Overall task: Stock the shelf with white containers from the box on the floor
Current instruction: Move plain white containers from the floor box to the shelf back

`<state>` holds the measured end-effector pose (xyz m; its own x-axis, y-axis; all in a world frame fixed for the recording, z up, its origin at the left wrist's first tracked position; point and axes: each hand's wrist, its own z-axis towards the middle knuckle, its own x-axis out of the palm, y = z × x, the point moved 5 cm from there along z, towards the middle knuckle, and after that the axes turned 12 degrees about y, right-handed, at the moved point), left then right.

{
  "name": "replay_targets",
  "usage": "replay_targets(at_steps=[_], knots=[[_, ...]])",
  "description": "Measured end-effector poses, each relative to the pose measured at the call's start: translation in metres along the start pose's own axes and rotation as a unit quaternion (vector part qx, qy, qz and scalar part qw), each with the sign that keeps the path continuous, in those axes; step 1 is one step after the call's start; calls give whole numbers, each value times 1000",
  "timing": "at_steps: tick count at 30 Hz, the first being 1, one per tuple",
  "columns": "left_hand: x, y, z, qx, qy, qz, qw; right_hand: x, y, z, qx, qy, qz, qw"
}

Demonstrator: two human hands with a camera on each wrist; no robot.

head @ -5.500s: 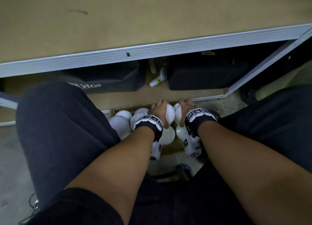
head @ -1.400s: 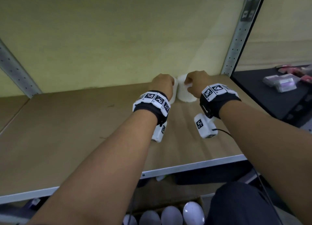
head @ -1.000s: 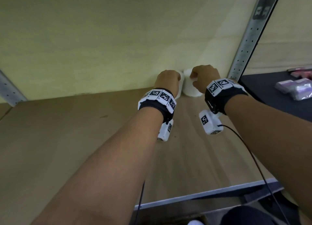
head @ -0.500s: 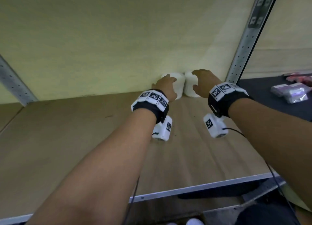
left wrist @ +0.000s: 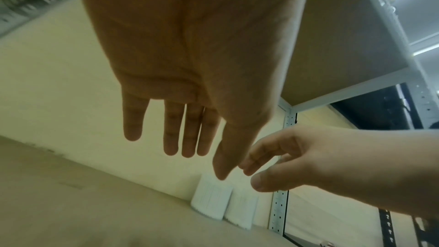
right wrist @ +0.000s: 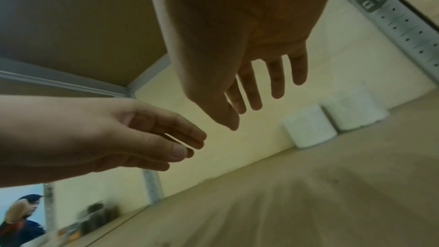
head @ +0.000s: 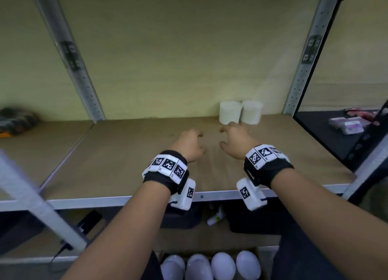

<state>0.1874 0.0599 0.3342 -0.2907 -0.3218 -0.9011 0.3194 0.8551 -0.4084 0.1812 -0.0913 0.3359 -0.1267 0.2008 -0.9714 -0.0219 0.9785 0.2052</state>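
Note:
Two white containers stand side by side at the back right of the wooden shelf [head: 126, 153], against the wall: the left container [head: 230, 112] and the right container [head: 251, 112]. They also show in the left wrist view [left wrist: 212, 198] and the right wrist view [right wrist: 308, 126]. My left hand [head: 190, 144] and right hand [head: 235, 140] hover over the shelf in front of them, apart from them, fingers relaxed and holding nothing. Several more white containers [head: 210, 266] sit in the box on the floor below.
Perforated metal uprights [head: 304, 55] frame the shelf bay. Black cases [head: 182, 218] and a small white bottle [head: 215, 217] lie on the lower shelf. A black table [head: 327, 132] with packets stands to the right. Another person [right wrist: 21, 219] is far left in the right wrist view.
Both hands have let go of the two containers and drawn back towards the shelf's front edge. The containers stay standing at the back wall.

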Motion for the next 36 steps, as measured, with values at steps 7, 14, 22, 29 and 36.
replay_targets(at_steps=[7, 14, 22, 29, 36], knots=[[28, 42, -89, -19, 3, -42, 999, 53, 53, -63, -41, 10, 68, 997], [86, 87, -137, -53, -2, -80, 995, 114, 73, -99, -107, -4, 110, 988], [196, 135, -128, -141, 210, -70, 965, 246, 63, -97, -64, 231, 90, 967], [268, 149, -122, -153, 358, -14, 921, 342, 56, -94, -10, 367, 30, 930], [304, 157, -134, -178, 342, 26, 922, 396, 43, -110, 53, 438, -37, 897]])
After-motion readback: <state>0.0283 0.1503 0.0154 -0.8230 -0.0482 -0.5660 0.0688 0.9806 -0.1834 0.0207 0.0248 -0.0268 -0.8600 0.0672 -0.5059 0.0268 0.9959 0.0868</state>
